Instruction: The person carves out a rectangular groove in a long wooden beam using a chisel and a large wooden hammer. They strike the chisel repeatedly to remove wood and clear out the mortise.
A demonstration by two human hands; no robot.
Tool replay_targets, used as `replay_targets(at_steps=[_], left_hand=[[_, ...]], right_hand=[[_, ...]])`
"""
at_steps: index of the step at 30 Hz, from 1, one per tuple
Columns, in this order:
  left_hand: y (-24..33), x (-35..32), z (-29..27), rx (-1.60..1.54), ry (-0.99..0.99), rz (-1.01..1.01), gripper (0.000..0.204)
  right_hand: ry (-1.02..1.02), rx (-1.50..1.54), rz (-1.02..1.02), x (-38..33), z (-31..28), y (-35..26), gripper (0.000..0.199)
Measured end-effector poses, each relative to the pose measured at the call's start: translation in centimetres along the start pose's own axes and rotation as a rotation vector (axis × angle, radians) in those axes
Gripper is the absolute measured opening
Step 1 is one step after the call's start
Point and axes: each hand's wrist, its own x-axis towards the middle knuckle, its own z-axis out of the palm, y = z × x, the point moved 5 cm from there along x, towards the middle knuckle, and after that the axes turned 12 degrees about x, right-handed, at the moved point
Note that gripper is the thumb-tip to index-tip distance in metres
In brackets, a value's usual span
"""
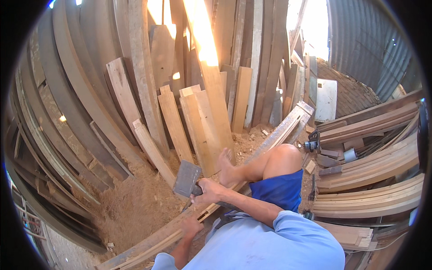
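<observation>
My right hand (209,191) is closed round the handle of a mallet (187,178) with a dark, blocky head. The mallet is raised just above my left hand (191,226), which is closed low against a long wooden beam (159,239). Whatever my left fingers hold is too hidden to make out. A narrow slot (206,214) is cut into the beam, close to the right of my left hand. The beam runs diagonally from the lower left, passes beside my bent leg and bare foot, and reaches a far end (302,110) at the upper right.
Sawdust and wood chips (128,207) cover the ground left of the beam. Several light planks (191,112) lean upright ahead, before taller boards. Stacked timber (369,198) lies at the right, near a power tool (311,145). Corrugated metal sheeting (369,45) stands at the upper right.
</observation>
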Motion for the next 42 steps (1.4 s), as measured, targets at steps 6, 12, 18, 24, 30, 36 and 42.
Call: replay_targets(at_steps=[6,12,18,24,30,36,42], left_hand=[[-0.3,0.7,0.4,0.054,-0.035,0.006,0.065],[2.1,-2.2,-2.5,0.122,0.621,0.472,0.076],[2.1,2.3,-4.3,-0.07,0.069,0.332,0.073],[5.6,3.6,-2.4,-0.695,-0.562,0.498,0.06],[10.7,-4.1,-0.5,-1.282,-0.99,0.172,0.059],[21.5,-8.9,-4.1,-1.585,-1.291,0.449,0.066],[20.5,-8.6,-5.3,-1.416,-0.752,0.31,0.067]], right_hand=[[-0.098,-0.147,-0.067,-1.1,1.8,-3.4,0.033],[-0.123,-0.208,-0.067,-4.2,0.6,-3.8,0.044],[0.178,-0.273,-0.001,-12.9,-6.9,-2.0,0.044],[0.432,0.014,0.091,-22.8,-15.6,2.5,0.051],[0.554,-0.093,0.179,-29.4,-22.4,-1.1,0.053],[0.77,-0.267,0.021,-32.2,-23.8,-0.4,0.035],[0.479,-0.494,0.295,-29.3,-18.3,3.4,0.033]])
